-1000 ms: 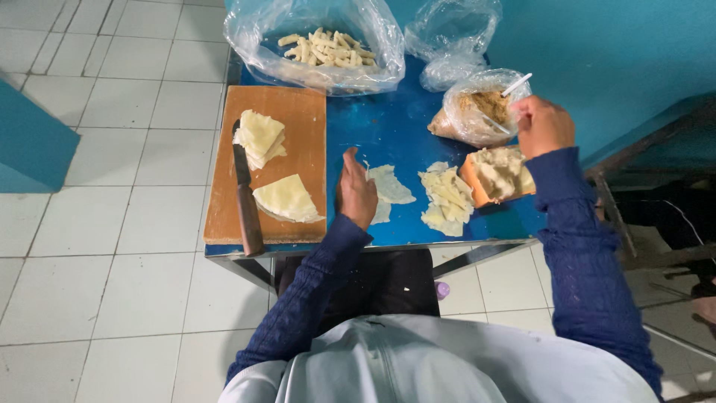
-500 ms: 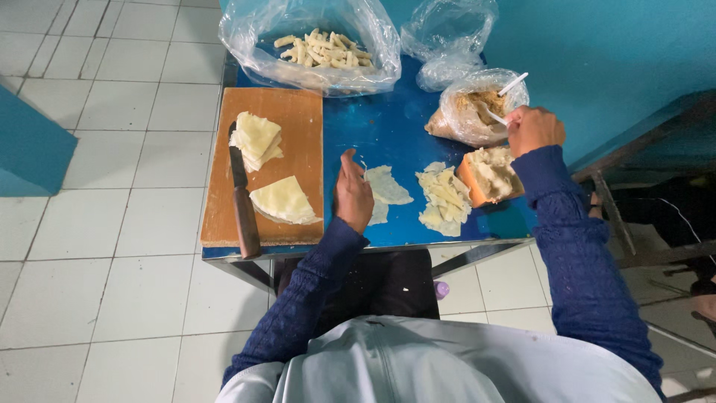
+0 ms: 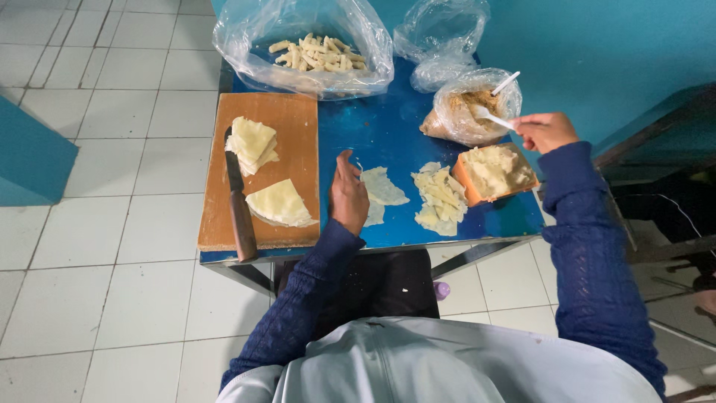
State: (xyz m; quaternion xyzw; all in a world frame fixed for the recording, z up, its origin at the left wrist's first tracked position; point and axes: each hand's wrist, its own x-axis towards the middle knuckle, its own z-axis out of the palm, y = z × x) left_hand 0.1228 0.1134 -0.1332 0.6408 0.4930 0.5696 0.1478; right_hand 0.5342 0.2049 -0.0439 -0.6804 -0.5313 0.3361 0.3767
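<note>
I log: right hand (image 3: 544, 131) fingers clamped on white spoon (image 3: 492, 117) over filling bag (image 3: 471, 112); left hand (image 3: 347, 195) fingers together, edge-on w/ dough sheet (image 3: 383, 186).

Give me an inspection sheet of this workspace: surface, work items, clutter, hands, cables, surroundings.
Surface: small blue table on metal legs.
Work items: flat wrapper by the left hand; white spoon dipping into a bag of brown filling; orange tray of pale mash; pile of wrapper scraps.
Clutter: wooden cutting board with two wrapper stacks and a knife; big bag of rolled pieces; empty clear bag.
Hands: left hand resting on the table edge-on, open; right hand holding the spoon.
Cables: one thin cable at right.
Surroundings: white tiled floor, blue wall.
</note>
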